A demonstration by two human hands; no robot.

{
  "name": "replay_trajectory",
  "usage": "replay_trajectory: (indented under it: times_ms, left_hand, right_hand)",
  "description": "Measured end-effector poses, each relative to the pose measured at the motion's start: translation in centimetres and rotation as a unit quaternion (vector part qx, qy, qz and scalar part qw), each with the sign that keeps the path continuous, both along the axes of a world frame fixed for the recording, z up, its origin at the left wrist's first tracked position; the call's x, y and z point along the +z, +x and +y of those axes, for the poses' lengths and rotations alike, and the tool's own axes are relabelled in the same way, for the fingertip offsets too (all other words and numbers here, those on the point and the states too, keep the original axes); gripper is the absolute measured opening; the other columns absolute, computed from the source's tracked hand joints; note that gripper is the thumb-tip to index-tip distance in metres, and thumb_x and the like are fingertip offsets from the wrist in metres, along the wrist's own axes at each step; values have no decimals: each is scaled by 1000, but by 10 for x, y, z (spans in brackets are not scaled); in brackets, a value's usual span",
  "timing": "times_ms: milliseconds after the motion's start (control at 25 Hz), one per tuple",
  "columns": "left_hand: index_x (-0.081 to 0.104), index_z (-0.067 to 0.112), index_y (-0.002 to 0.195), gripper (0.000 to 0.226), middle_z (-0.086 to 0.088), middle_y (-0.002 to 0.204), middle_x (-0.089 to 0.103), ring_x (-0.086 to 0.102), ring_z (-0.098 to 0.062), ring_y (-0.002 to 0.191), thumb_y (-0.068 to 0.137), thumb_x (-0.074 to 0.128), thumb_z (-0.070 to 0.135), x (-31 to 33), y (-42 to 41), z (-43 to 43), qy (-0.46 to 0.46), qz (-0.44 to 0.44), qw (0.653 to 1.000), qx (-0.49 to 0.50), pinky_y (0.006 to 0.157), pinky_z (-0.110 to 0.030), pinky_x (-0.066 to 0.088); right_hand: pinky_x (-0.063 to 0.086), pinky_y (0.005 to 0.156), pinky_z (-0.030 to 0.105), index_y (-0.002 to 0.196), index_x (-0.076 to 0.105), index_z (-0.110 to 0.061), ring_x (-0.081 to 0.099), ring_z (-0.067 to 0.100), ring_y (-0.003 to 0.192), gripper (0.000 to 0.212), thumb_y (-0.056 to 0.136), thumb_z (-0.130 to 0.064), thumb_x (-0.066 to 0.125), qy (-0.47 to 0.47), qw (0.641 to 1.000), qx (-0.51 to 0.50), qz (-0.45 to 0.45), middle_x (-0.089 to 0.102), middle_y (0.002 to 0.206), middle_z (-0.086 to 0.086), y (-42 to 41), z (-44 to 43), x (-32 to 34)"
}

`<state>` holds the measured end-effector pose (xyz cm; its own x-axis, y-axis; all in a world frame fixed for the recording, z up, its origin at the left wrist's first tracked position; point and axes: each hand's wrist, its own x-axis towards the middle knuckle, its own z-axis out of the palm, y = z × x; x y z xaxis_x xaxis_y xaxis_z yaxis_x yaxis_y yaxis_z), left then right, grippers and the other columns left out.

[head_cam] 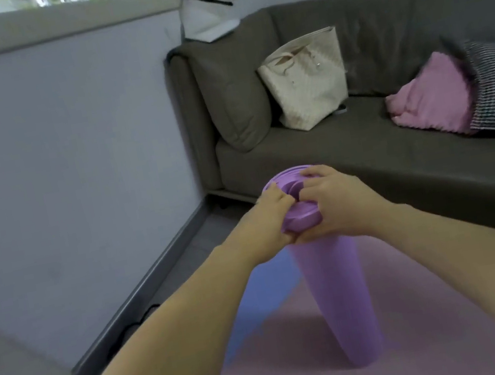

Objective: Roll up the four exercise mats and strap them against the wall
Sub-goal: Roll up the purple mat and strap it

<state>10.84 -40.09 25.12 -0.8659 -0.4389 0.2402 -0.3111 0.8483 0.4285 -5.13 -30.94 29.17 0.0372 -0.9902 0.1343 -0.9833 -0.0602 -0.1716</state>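
Rolled mat [339, 286] upright, sofa [364, 146] behind

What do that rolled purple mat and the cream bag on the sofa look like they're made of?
The rolled purple mat looks like soft matte foam: thick layers show at its end, and they buckle where the left hand and right hand grip. The cream bag seems woven, perhaps straw or fabric, from its zigzag texture; the blur leaves that open.

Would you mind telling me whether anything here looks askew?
Yes: the purple mat, standing on end on the pink mat, is rolled unevenly. Its top coils sit loose and stepped between the left hand and right hand, and the roll tapers downward.
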Motion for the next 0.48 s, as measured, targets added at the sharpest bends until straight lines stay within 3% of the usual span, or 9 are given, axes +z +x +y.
replay_trajectory:
  times_ms: [200,360,480]
  left_hand:
    - [53,17,86,18,-7,103,57,52,-24,97,77,67,24,-12,54,-45,47,-59,994,81,81,-45,47]
    - [63,12,94,26,-5,100,63,57,-25,93,77,70,29,-15,68,-67,83,-91,980,158,78,-39,47]
    - [64,15,106,32,4,103,62,56,-17,95,78,72,29,-4,61,-84,102,-94,974,181,79,-34,44]
  right_hand:
    - [42,75,25,86,66,-21,36,6,132,53,64,-69,68,11,998,60,25,66,97,-15,50,-65,-13]
    - [37,69,23,86,66,-19,43,9,126,54,68,-70,64,38,986,155,57,67,93,-9,58,-116,-16]
    - [41,67,25,86,66,-20,47,10,115,59,68,-76,59,69,971,204,105,65,89,-6,44,-153,-11]
